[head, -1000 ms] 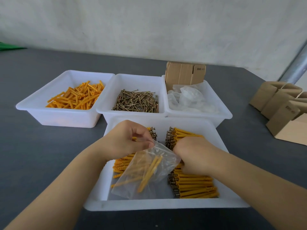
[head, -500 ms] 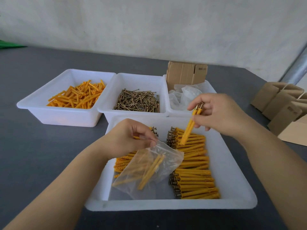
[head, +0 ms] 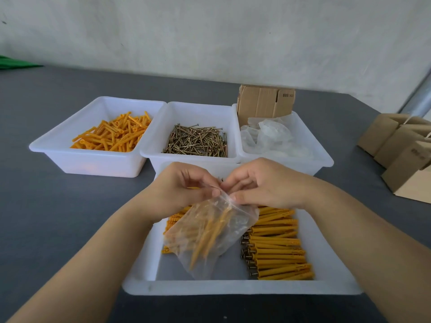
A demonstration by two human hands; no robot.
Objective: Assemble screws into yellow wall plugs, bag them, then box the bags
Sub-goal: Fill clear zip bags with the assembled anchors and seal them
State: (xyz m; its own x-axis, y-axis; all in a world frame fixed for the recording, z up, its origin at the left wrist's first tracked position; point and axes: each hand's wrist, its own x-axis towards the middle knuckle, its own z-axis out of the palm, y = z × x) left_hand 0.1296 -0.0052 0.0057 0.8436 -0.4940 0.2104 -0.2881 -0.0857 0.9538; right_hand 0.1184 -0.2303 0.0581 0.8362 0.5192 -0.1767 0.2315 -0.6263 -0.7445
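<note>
Bagging step in hand. Left hand (head: 179, 190) pinches mouth of clear bag (head: 210, 231); right hand (head: 263, 185) pinches same opening, likely feeding plugs in. Bag hangs over near tray (head: 233, 287), above assembled plugs (head: 277, 248). Next, by judgement: seat plugs fully, seal mouth.

The left hand (head: 184, 190) and right hand (head: 263, 185) cover the mouth of the clear bag (head: 210, 236), so whether it is open or sealed cannot be told. The plugs inside it blur into one orange smear. Under the bag and left hand, most of the left pile of assembled plugs (head: 173, 220) is hidden. Far right of the right hand, the cardboard boxes (head: 396, 155) run off the edge, their print unreadable.
</note>
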